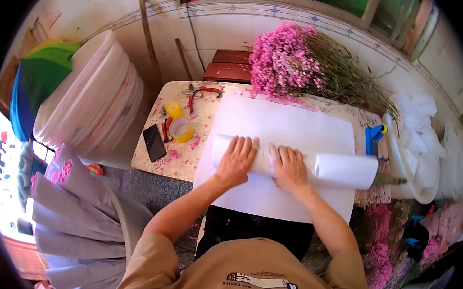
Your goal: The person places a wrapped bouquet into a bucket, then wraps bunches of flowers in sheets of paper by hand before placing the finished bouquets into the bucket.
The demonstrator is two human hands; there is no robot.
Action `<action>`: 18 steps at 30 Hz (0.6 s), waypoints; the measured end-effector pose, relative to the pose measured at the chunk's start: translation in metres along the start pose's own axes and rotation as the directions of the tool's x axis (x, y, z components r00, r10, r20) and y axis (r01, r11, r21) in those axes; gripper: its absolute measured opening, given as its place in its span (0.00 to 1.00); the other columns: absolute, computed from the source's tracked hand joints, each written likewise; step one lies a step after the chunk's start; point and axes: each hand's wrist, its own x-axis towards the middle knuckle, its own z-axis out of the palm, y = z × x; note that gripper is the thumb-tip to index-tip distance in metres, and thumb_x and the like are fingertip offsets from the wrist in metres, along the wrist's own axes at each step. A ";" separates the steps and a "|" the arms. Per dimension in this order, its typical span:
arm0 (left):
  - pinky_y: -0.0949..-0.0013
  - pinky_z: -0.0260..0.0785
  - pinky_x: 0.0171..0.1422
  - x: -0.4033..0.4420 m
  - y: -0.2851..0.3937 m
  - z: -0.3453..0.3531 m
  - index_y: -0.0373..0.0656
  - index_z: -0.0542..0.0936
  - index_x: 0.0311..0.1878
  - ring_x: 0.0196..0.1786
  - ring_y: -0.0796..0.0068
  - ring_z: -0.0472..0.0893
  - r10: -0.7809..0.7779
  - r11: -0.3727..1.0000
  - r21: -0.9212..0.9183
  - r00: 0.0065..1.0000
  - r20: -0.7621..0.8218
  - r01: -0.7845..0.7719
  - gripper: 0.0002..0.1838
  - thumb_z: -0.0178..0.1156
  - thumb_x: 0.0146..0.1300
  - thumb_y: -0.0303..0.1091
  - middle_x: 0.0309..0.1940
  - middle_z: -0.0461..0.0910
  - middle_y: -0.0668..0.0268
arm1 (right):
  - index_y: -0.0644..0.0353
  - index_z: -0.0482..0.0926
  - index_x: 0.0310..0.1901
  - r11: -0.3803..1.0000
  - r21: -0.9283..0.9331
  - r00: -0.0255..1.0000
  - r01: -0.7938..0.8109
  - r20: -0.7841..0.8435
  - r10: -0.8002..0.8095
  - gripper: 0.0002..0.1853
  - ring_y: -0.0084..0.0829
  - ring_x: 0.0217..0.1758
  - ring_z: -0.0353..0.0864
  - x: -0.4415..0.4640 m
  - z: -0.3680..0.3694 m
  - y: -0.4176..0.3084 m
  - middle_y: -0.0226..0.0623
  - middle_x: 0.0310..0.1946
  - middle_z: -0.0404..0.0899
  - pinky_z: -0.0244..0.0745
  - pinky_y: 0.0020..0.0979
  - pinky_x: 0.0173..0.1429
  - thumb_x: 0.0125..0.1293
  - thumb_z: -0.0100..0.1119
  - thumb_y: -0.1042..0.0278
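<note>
A white paper roll [341, 170] lies across the wooden table, with greenish-brown stems [391, 180] showing at its right end. What else is inside is hidden. My left hand [237, 159] grips the roll near its left end, fingers curved over the top. Close beside it, my right hand [289, 169] is closed over the middle of the roll, thumb toward the left hand. Beneath lies a large flat white paper sheet [288, 121], which hangs over the table's near edge.
Pink dried flowers [287, 60] lie along the back edge. At the left are red pruning shears [193, 97], a yellow tape roll [181, 130] and a black phone [154, 143]. A blue tape dispenser [373, 140] stands right. Grey-wrapped bundles [79, 214] fill a bin at lower left.
</note>
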 end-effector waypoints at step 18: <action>0.38 0.56 0.79 -0.052 0.037 -0.037 0.44 0.65 0.78 0.74 0.50 0.69 -0.044 0.999 -0.012 0.993 0.113 0.045 0.49 0.74 0.52 0.41 0.68 0.71 0.50 | 0.64 0.72 0.68 0.979 0.188 0.981 -0.076 0.188 0.040 0.48 0.52 0.68 0.70 -0.024 -0.081 -0.037 0.50 0.64 0.71 0.64 0.52 0.71 0.44 0.82 0.57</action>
